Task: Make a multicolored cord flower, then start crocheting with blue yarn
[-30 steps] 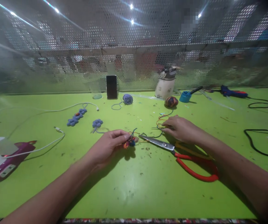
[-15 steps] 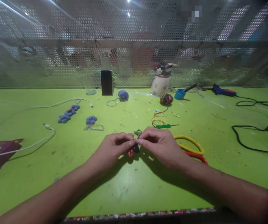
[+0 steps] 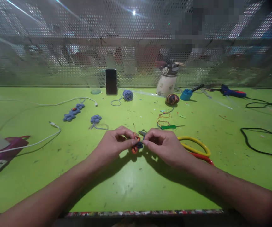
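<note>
My left hand [image 3: 117, 143] pinches a small crocheted flower [image 3: 134, 149] in orange and dark blue yarn between thumb and fingertips. A short strand stands up from the piece. Just to its right, my right hand [image 3: 162, 142] is closed in a pinch; whatever lies between its fingertips is too small to make out. Scissors lie under my right hand: the grey tip shows beyond the fingers, and the yellow and red handles [image 3: 197, 145] come out on the right. A green-handled crochet hook [image 3: 168, 127] rests beyond my right hand, beside loose multicoloured yarn [image 3: 163, 118].
Farther back stand a multicoloured yarn ball [image 3: 172, 99], a blue yarn ball [image 3: 127, 95], a phone [image 3: 111, 82], a bottle [image 3: 166, 83] and a blue pot [image 3: 186, 94]. Blue crocheted flowers [image 3: 73, 112] lie left. A power strip [image 3: 5, 154], white cables and a glue gun [image 3: 233, 91] flank the table.
My fingertips, together before, are now slightly apart, the right ones drawn away to the right. More of the orange piece shows. The whole view has shifted a little.
</note>
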The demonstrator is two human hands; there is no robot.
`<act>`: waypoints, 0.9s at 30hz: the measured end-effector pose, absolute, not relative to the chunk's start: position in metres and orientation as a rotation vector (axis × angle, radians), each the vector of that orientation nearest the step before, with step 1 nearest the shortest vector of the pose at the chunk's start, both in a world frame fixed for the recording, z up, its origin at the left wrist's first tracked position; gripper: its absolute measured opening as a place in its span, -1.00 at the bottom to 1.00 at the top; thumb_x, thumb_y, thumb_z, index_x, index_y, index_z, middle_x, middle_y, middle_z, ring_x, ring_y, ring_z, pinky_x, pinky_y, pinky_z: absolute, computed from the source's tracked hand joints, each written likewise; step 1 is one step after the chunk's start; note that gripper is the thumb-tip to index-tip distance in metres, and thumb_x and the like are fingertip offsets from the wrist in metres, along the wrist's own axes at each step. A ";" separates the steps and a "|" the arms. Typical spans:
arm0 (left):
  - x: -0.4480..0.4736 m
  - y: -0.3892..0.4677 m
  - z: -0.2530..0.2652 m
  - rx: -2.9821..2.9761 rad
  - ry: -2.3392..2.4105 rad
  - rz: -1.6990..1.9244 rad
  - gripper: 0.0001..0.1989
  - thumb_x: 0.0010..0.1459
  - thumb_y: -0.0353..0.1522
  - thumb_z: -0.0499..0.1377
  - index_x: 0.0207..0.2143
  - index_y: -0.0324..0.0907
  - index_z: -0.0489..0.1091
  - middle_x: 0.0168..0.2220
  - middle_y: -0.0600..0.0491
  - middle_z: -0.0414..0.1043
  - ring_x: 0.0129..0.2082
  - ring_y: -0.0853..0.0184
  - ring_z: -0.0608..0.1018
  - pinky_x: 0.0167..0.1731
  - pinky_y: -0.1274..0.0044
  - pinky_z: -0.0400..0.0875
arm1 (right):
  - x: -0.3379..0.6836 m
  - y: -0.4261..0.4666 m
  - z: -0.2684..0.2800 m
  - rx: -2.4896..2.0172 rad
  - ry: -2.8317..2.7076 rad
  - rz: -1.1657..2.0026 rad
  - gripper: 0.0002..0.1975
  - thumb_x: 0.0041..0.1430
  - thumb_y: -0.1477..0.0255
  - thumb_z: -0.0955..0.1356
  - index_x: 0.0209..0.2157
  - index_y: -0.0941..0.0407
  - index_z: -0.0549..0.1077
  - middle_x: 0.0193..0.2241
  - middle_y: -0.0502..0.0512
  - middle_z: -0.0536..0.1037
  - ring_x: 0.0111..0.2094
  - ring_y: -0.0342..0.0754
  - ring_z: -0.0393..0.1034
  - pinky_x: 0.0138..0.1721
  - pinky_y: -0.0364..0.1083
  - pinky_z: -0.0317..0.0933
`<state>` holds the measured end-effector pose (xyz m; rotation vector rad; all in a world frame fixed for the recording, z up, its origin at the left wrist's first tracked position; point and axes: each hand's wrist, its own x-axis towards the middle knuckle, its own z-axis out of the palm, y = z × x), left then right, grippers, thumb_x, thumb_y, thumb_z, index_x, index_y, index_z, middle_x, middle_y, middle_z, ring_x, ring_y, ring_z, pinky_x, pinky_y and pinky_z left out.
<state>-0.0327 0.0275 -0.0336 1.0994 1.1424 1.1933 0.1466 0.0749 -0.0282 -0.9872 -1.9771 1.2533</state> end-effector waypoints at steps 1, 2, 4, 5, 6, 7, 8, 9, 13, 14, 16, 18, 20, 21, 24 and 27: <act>-0.033 0.027 -0.033 1.093 1.132 1.198 -0.90 -0.06 -0.40 0.33 -0.48 -0.22 0.46 -0.36 0.06 0.41 -0.39 0.36 0.47 -0.33 0.45 0.34 | 0.147 0.075 -0.028 -0.994 -1.980 1.259 -0.88 0.02 0.48 0.34 -0.55 0.17 0.39 -0.63 -0.04 0.33 -0.59 -0.22 0.11 -0.58 -0.16 0.00; -0.034 0.027 -0.032 1.077 1.115 1.201 -0.90 -0.04 -0.39 0.32 -0.47 -0.22 0.46 -0.36 0.05 0.42 -0.38 0.36 0.47 -0.31 0.46 0.34 | 0.147 0.075 -0.028 -1.000 -1.980 1.276 -0.88 0.03 0.49 0.33 -0.56 0.17 0.39 -0.64 -0.04 0.32 -0.60 -0.23 0.11 -0.58 -0.16 -0.01; -0.035 0.027 -0.031 1.038 1.076 1.195 -0.92 -0.03 -0.40 0.31 -0.47 -0.21 0.46 -0.36 0.05 0.45 -0.36 0.36 0.47 -0.29 0.47 0.32 | 0.147 0.074 -0.027 -1.006 -1.977 1.307 -0.88 0.03 0.49 0.33 -0.56 0.17 0.39 -0.65 -0.05 0.31 -0.60 -0.23 0.11 -0.59 -0.17 -0.02; -0.036 0.028 -0.031 1.016 1.062 1.183 -0.92 -0.03 -0.40 0.31 -0.47 -0.22 0.46 -0.36 0.05 0.46 -0.35 0.36 0.47 -0.28 0.47 0.32 | 0.147 0.074 -0.026 -1.008 -1.977 1.313 -0.88 0.03 0.49 0.33 -0.56 0.17 0.39 -0.65 -0.05 0.30 -0.60 -0.22 0.11 -0.60 -0.17 -0.02; -0.036 0.028 -0.031 0.999 1.054 1.170 -0.92 -0.02 -0.40 0.31 -0.48 -0.22 0.47 -0.36 0.04 0.46 -0.35 0.36 0.47 -0.28 0.47 0.32 | 0.148 0.074 -0.026 -1.007 -1.980 1.313 -0.88 0.03 0.49 0.33 -0.55 0.17 0.39 -0.65 -0.05 0.30 -0.60 -0.22 0.11 -0.60 -0.17 -0.01; -0.037 0.029 -0.031 0.988 1.052 1.160 -0.92 -0.02 -0.39 0.30 -0.49 -0.22 0.47 -0.37 0.04 0.46 -0.36 0.36 0.46 -0.28 0.47 0.32 | 0.148 0.073 -0.026 -1.004 -1.985 1.306 -0.88 0.04 0.48 0.33 -0.55 0.17 0.39 -0.65 -0.04 0.31 -0.60 -0.22 0.11 -0.60 -0.17 -0.01; -0.037 0.029 -0.030 0.983 1.061 1.156 -0.91 -0.01 -0.39 0.30 -0.50 -0.22 0.47 -0.36 0.03 0.46 -0.36 0.36 0.46 -0.28 0.46 0.32 | 0.148 0.073 -0.026 -1.002 -1.991 1.293 -0.88 0.04 0.48 0.33 -0.55 0.17 0.39 -0.64 -0.03 0.31 -0.60 -0.22 0.11 -0.60 -0.17 -0.01; -0.038 0.029 -0.030 0.985 1.079 1.161 -0.91 -0.01 -0.38 0.29 -0.51 -0.22 0.48 -0.34 0.03 0.45 -0.36 0.36 0.46 -0.28 0.45 0.33 | 0.148 0.073 -0.026 -0.998 -2.001 1.277 -0.88 0.04 0.48 0.33 -0.54 0.17 0.40 -0.63 -0.03 0.32 -0.60 -0.22 0.11 -0.59 -0.17 -0.01; -0.040 0.032 -0.027 1.125 1.206 1.236 -0.92 -0.06 -0.38 0.32 -0.54 -0.20 0.50 -0.25 0.03 0.37 -0.30 0.35 0.44 -0.25 0.45 0.35 | 0.149 0.072 -0.026 -0.970 -2.054 1.183 -0.88 0.04 0.50 0.33 -0.55 0.17 0.42 -0.61 -0.01 0.35 -0.59 -0.21 0.13 -0.58 -0.16 0.01; -0.041 0.032 -0.026 1.182 1.239 1.241 -0.92 -0.07 -0.39 0.33 -0.55 -0.19 0.51 -0.25 0.03 0.36 -0.30 0.35 0.44 -0.26 0.45 0.36 | 0.149 0.072 -0.025 -0.963 -2.067 1.158 -0.88 0.04 0.51 0.33 -0.55 0.17 0.41 -0.61 -0.01 0.35 -0.59 -0.20 0.14 -0.57 -0.16 0.02; -0.044 0.034 -0.024 1.287 1.290 1.234 -0.93 -0.10 -0.39 0.34 -0.56 -0.19 0.52 -0.29 0.03 0.34 -0.33 0.36 0.43 -0.30 0.46 0.36 | 0.149 0.072 -0.025 -0.963 -2.091 1.116 -0.87 0.03 0.53 0.32 -0.57 0.16 0.41 -0.62 -0.01 0.36 -0.58 -0.19 0.15 -0.56 -0.16 0.03; -0.046 0.034 -0.024 1.346 1.298 1.225 -0.93 -0.09 -0.39 0.34 -0.57 -0.19 0.52 -0.32 0.03 0.33 -0.36 0.37 0.43 -0.33 0.46 0.37 | 0.149 0.072 -0.025 -0.983 -2.116 1.092 -0.87 0.03 0.54 0.32 -0.58 0.16 0.40 -0.62 -0.01 0.36 -0.57 -0.19 0.15 -0.55 -0.15 0.03; -0.047 0.033 -0.024 1.347 1.242 1.209 -0.92 -0.07 -0.39 0.33 -0.56 -0.19 0.52 -0.31 0.03 0.35 -0.37 0.37 0.44 -0.33 0.47 0.38 | 0.148 0.072 -0.026 -1.009 -2.131 1.093 -0.87 0.02 0.54 0.32 -0.58 0.16 0.40 -0.63 -0.01 0.35 -0.58 -0.19 0.14 -0.55 -0.15 0.02; -0.047 0.032 -0.025 1.328 1.198 1.199 -0.92 -0.05 -0.39 0.32 -0.55 -0.20 0.51 -0.30 0.03 0.36 -0.37 0.38 0.45 -0.34 0.46 0.39 | 0.148 0.072 -0.027 -1.016 -2.131 1.108 -0.87 0.02 0.54 0.32 -0.58 0.16 0.40 -0.63 -0.02 0.34 -0.58 -0.19 0.13 -0.56 -0.15 0.01; -0.046 0.029 -0.026 1.249 1.071 1.197 -0.92 -0.03 -0.41 0.30 -0.55 -0.21 0.48 -0.26 0.04 0.38 -0.37 0.38 0.48 -0.33 0.46 0.41 | 0.148 0.072 -0.029 -1.016 -2.098 1.198 -0.87 0.02 0.53 0.32 -0.57 0.16 0.39 -0.66 -0.04 0.31 -0.61 -0.20 0.10 -0.57 -0.15 0.00; -0.045 0.027 -0.026 1.204 1.011 1.189 -0.90 -0.07 -0.44 0.32 -0.57 -0.22 0.46 -0.24 0.03 0.40 -0.33 0.35 0.50 -0.30 0.43 0.43 | 0.148 0.072 -0.028 -1.016 -2.033 1.331 -0.88 0.03 0.51 0.32 -0.57 0.16 0.39 -0.67 -0.06 0.29 -0.61 -0.21 0.10 -0.57 -0.16 0.00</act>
